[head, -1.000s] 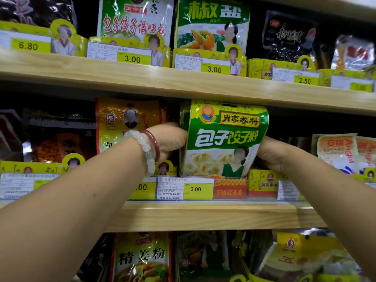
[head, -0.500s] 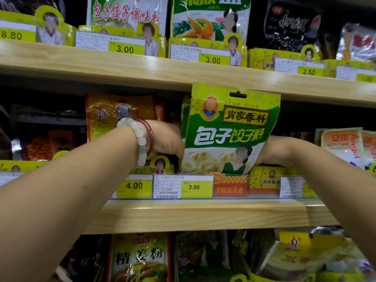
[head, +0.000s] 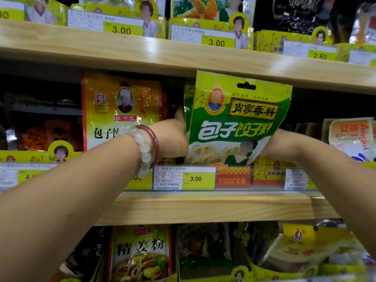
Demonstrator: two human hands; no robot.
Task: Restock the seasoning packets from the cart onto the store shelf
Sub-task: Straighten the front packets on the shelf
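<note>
Green dumpling-seasoning packet (head: 234,123) stands in the middle shelf (head: 203,206) slot behind the 3.00 price tag (head: 184,178), its top at the shelf above. Left hand (head: 171,137) and right hand (head: 278,145) pinch its side edges. It looks light, floppy and glossy, so best held low at both sides

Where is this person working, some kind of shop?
Most likely a grocery store aisle. Wooden shelves hold rows of seasoning packets, yellow price tags line the shelf edges, and both hands hold a green packet at the middle shelf.
</note>
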